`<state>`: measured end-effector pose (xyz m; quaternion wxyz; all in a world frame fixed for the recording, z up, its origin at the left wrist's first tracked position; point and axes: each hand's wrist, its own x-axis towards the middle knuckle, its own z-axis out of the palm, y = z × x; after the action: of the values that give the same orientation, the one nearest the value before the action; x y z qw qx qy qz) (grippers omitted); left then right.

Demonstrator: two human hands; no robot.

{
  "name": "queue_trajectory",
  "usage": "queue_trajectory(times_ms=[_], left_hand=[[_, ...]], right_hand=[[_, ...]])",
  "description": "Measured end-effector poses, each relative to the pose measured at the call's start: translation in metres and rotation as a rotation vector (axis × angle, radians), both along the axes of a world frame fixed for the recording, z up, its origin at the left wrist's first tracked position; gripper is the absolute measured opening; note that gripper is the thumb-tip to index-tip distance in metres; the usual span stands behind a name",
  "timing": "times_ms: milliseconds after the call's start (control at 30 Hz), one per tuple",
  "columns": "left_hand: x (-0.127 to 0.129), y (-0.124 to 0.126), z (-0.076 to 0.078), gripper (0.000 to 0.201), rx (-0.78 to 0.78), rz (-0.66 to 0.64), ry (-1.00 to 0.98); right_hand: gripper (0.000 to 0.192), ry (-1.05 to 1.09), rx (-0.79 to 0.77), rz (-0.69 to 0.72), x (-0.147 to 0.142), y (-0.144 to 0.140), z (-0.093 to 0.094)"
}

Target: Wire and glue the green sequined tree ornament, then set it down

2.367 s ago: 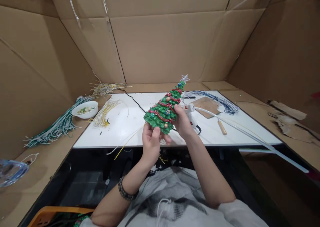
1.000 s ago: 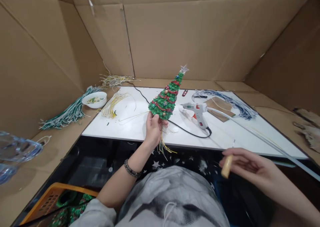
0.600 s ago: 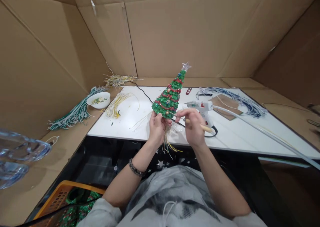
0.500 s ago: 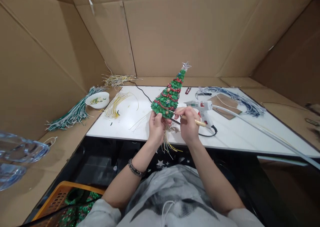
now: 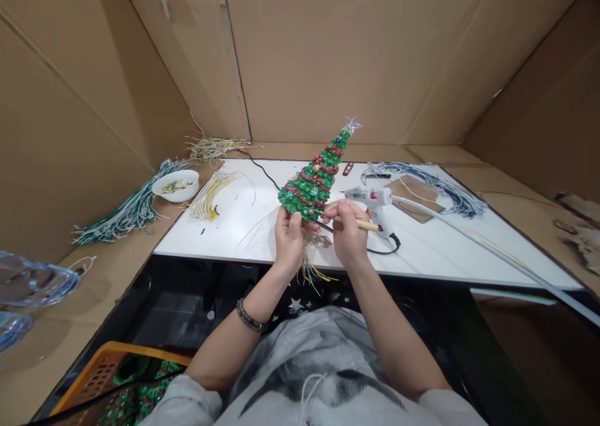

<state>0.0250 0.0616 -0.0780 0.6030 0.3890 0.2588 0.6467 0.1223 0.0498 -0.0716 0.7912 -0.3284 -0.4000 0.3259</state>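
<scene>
A small green Christmas tree (image 5: 312,182) with red garland, beads and a clear star (image 5: 351,125) on top leans to the right above the table. My left hand (image 5: 289,238) is closed around its base, thumb on the near side. Wires (image 5: 313,275) in yellow, white and green hang below the base. My right hand (image 5: 350,229) grips the wooden handle of an awl (image 5: 368,225), its thin shaft pointing left at the tree's lower branches. Exactly where the tip touches is too small to tell.
A white glue gun (image 5: 382,207) lies behind my right hand with its cord. Blue-white wires (image 5: 450,192) and a cardboard piece (image 5: 415,198) are at right. A white bowl (image 5: 175,192), yellow wires (image 5: 209,195) and green wires (image 5: 126,207) are left. An orange basket (image 5: 84,376) stands below.
The tree has turned slightly in my left hand, and different ornaments face me. The awl stays at its lower branches. The whole view has shifted a little.
</scene>
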Motion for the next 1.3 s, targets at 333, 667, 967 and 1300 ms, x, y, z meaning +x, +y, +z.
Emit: queue_trajectory(times_ms=[333, 667, 967, 1300], left_hand=[[-0.0003, -0.0002, -0.0001, 0.039, -0.002, 0.010, 0.005], [-0.0004, -0.0003, 0.0033, 0.038, -0.013, 0.025, 0.040], [-0.0004, 0.0006, 0.0005, 0.040, 0.005, 0.015, 0.057], [-0.0017, 0.0001, 0.0008, 0.037, 0.024, 0.014, 0.071]], right_hand=[[0.037, -0.032, -0.033, 0.017, 0.0013, 0.0004, -0.0012], [0.039, -0.022, -0.062, 0.009, 0.0000, 0.0014, -0.0022], [0.040, -0.011, -0.081, 0.035, 0.0001, 0.0040, -0.0023], [0.040, -0.010, -0.029, 0.032, 0.0016, 0.0039, -0.0062]])
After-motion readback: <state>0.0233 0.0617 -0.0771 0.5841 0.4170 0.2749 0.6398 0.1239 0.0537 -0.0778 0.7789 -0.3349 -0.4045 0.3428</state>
